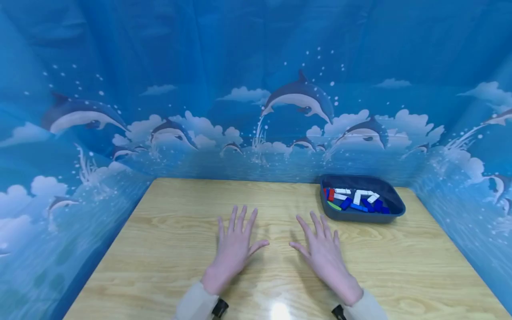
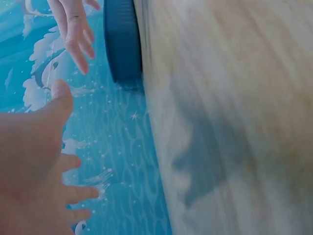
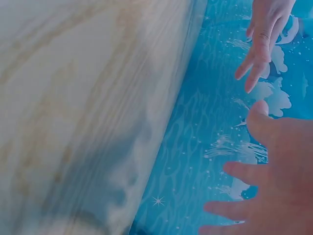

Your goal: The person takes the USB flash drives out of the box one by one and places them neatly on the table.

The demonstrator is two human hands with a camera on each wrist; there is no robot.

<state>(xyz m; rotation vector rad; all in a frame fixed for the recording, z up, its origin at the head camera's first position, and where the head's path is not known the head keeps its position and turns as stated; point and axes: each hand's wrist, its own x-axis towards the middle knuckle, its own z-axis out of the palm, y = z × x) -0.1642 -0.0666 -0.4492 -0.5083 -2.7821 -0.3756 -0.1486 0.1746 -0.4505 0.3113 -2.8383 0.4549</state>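
Both hands hover over the wooden table with fingers spread and palms down. The left hand (image 1: 233, 248) is left of centre and holds nothing. To its right, the right hand (image 1: 325, 253) is also bare, its fingertips just short of a dark blue-grey bin (image 1: 362, 216). Inside the bin lie several white blocks (image 1: 357, 197), blue blocks (image 1: 359, 207), red blocks (image 1: 331, 194) and a green piece (image 1: 334, 206). In the left wrist view, the bin (image 2: 123, 44) shows beyond the hands, and the hand's shadow falls on the tabletop.
The light wood table (image 1: 180, 226) has its back edge against a blue curtain (image 1: 224, 53) printed with dolphins and clouds, which also runs along both sides. Dark straps (image 1: 220, 306) sit at the wrists over pale sleeves (image 1: 196, 302).
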